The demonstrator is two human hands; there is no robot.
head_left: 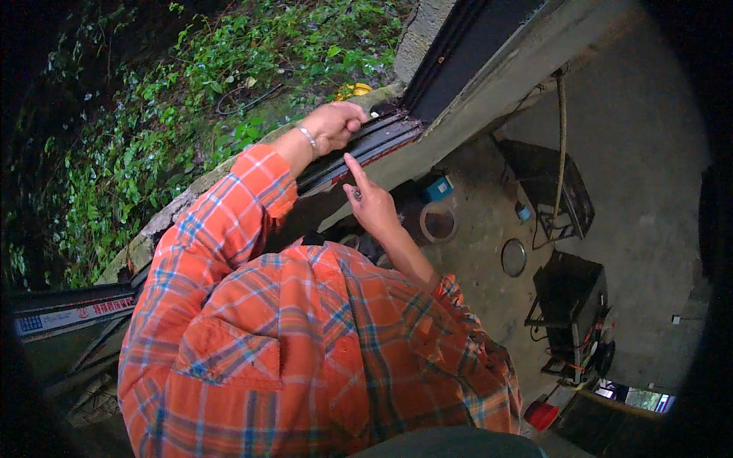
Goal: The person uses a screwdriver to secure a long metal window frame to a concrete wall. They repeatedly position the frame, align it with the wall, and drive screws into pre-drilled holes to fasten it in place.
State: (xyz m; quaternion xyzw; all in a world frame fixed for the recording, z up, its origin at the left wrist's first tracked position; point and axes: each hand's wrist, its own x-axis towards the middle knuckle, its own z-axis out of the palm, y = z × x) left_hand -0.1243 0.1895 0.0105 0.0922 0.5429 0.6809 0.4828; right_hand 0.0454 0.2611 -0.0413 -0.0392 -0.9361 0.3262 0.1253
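My left hand, with a silver bracelet at the wrist, reaches over the dark metal window track near its far corner. Its fingers are curled together; whatever may be in them is hidden. Just nearer to me, my right hand has its index finger stretched toward the inner edge of the track, the thumb apart, and a ring shows on one finger. I see nothing held in this hand. The tip of the index finger is at the track's edge; whether it touches, I cannot tell. Beyond the corner rises a dark window frame.
Outside, green plants grow close to the concrete ledge, with a yellow object by the corner. Indoors, on the right, are a blue box, a round pot, a round disc, a black stand and a red basin.
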